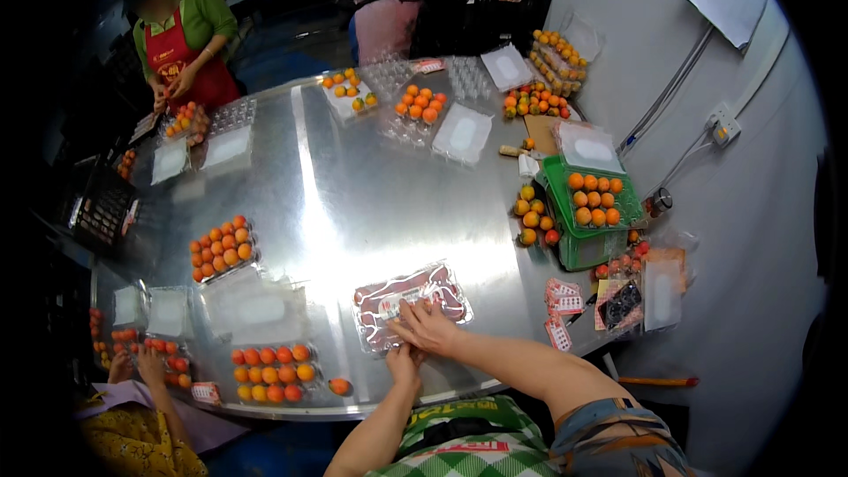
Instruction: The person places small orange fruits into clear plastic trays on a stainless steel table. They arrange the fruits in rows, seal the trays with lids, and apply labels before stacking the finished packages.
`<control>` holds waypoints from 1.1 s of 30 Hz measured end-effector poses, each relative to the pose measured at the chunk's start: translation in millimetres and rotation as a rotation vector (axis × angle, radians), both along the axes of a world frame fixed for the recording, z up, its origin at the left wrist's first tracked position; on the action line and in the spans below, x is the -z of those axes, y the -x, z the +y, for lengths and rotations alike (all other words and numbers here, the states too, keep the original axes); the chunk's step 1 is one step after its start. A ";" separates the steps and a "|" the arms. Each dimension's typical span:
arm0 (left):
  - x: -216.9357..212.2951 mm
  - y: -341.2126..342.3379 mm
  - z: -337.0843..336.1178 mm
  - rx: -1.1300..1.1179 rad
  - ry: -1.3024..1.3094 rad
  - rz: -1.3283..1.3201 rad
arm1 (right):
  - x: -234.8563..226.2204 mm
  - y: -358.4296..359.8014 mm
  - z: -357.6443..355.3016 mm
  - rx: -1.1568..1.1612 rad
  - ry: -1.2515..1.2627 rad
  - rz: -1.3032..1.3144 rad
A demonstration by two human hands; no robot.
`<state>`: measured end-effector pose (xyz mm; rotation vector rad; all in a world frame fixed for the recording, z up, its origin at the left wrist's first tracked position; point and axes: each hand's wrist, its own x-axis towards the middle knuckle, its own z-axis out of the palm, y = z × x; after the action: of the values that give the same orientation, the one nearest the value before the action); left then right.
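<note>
A clear plastic clamshell box [413,305] lies in front of me at the table's near side. Something dark red shows through its shiny lid, with a pale label across the middle. My right hand [427,329] rests on the lid and label, its fingers stretched out and apart. At the box's near edge, my left hand [405,364] has its fingers drawn together on the rim, partly hidden beside the right hand. Left of the box, a tray of orange-red fruit [274,374] sits near the table edge, with one loose fruit [339,386] beside it.
Another fruit tray [221,250] and empty clear trays [256,309] stand on the left of the metal table [353,185]. A green crate [583,247] carries a fruit tray at right, near printed cards [563,298]. Co-workers stand across the table and sit at lower left.
</note>
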<state>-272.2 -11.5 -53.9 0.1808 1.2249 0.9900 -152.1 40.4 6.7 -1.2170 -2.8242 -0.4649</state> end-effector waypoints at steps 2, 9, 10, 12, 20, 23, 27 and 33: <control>-2.4 -8.0 9.9 -0.089 -0.059 -0.009 | 0.9 -1.2 9.8 -0.038 0.034 0.087; 1.1 -3.0 11.5 0.003 0.019 0.015 | -40.6 1.3 46.6 0.065 0.577 0.079; -7.8 -2.3 13.9 0.002 0.035 0.020 | -50.7 -1.4 56.5 -0.013 0.616 0.012; -12.6 -0.3 12.6 -0.009 0.032 0.020 | -82.9 7.4 72.9 -0.030 0.604 -0.121; -71.0 32.3 -14.3 0.621 -0.197 0.613 | -101.6 16.8 98.0 -0.023 0.731 -0.154; -99.6 38.8 4.1 0.353 -0.929 1.379 | -101.8 17.4 94.7 -0.045 0.740 -0.151; -106.9 21.0 58.3 0.473 -1.172 1.575 | -104.5 13.0 77.3 -0.011 0.659 -0.015; -71.7 27.6 77.3 0.735 -0.865 1.131 | -87.3 8.3 39.2 0.199 0.348 0.129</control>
<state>-299.8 65.8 17.8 1.9287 1.4152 0.6569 -160.4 79.7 94.0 -1.5307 -2.7614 0.1088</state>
